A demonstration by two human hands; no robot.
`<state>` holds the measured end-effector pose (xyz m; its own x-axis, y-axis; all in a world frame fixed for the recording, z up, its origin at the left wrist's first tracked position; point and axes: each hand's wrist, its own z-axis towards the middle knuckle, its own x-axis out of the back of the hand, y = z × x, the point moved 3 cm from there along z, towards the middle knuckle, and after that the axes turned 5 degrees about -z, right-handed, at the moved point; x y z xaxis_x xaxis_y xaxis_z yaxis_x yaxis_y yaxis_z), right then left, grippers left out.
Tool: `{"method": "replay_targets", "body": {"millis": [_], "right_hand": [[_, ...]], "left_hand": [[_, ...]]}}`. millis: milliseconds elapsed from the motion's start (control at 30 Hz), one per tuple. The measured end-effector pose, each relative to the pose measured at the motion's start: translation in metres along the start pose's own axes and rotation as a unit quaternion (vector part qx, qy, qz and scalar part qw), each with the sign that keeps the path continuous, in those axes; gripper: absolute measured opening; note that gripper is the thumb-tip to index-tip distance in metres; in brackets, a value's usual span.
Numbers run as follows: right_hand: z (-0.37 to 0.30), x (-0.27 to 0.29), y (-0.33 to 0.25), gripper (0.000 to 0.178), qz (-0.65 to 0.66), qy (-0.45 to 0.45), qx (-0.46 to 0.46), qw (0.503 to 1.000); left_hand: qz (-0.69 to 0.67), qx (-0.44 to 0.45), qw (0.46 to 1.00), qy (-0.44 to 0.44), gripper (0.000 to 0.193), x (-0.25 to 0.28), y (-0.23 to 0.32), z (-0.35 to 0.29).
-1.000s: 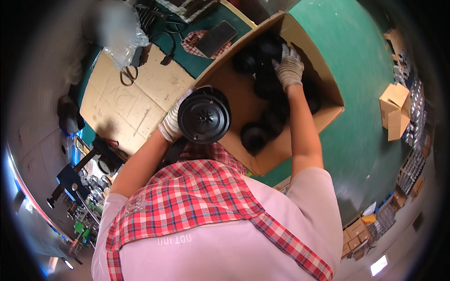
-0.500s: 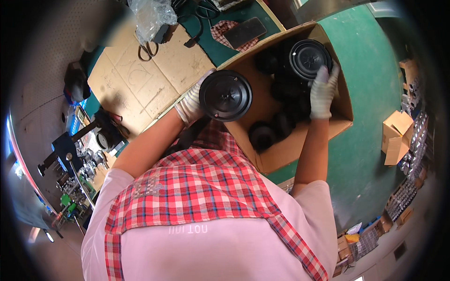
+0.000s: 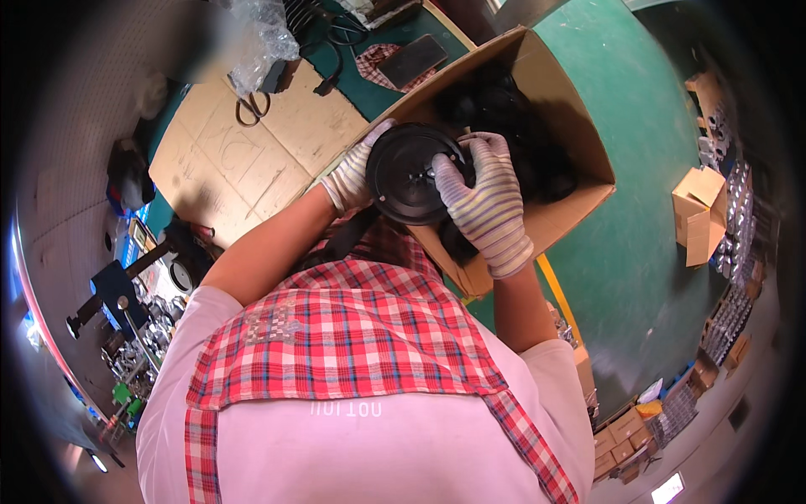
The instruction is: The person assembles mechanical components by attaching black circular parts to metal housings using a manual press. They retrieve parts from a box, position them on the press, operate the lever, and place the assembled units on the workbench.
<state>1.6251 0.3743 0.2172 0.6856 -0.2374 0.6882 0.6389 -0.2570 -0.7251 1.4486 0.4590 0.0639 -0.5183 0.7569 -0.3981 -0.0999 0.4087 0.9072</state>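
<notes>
My left hand [image 3: 354, 179], in a striped knit glove, grips the left edge of a black round disc-shaped part [image 3: 401, 189]. The flat face of the part is turned up, with small bright spots at its centre and rim. My right hand [image 3: 489, 202], gloved too, is closed at the right side of the same part, its thumb over the face near the centre. Its other fingertips are partly hidden by the rim. Both hands are above the near left side of an open cardboard box [image 3: 564, 101], where several black round parts [image 3: 550, 172] lie in shadow.
Left of the box lies a flat cardboard sheet [image 3: 269, 160] with scissors [image 3: 253, 109]. Beyond it are clear plastic wrap [image 3: 267, 42], a black cable [image 3: 334, 71], and a dark phone-like slab [image 3: 411, 60] on checked cloth. A small open carton [image 3: 698, 214] stands far right.
My right hand has moved left from a black disc in the box onto the part in my left hand. That other disc no longer shows clearly. The view has shifted slightly.
</notes>
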Motion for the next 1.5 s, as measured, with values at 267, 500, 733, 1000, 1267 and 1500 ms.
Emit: {"method": "replay_targets", "body": {"millis": [267, 500, 733, 1000, 1267, 1500], "right_hand": [[0.0, -0.004, 0.023, 0.035, 0.042, 0.018, 0.011, 0.999], [0.043, -0.039, 0.221, 0.069, -0.141, -0.01, -0.247, 0.959], [0.044, -0.089, 0.225, 0.071, -0.143, -0.094, -0.37, 0.913], [-0.004, -0.04, 0.222, 0.039, -0.221, 0.089, -0.351, 0.906], [-0.019, 0.076, 0.06, 0.021, 0.278, 0.296, -0.07, 0.911], [-0.043, 0.052, -0.025, 0.027, 0.258, -0.062, -0.039, 0.963]], "left_hand": [[0.097, -0.015, 0.995, -0.017, 0.056, 0.001, -0.001, 0.004], [-0.011, 0.065, 0.997, 0.047, 0.044, -0.004, 0.023, -0.014], [-0.054, 0.115, 0.99, 0.066, 0.046, 0.012, 0.01, -0.022], [-0.037, 0.016, 0.999, 0.023, 0.044, -0.001, 0.023, -0.003], [-0.018, 0.078, 0.996, 0.04, 0.072, -0.017, 0.021, 0.008], [-0.201, 0.098, 0.974, 0.023, 0.037, -0.033, 0.038, 0.008]]}}
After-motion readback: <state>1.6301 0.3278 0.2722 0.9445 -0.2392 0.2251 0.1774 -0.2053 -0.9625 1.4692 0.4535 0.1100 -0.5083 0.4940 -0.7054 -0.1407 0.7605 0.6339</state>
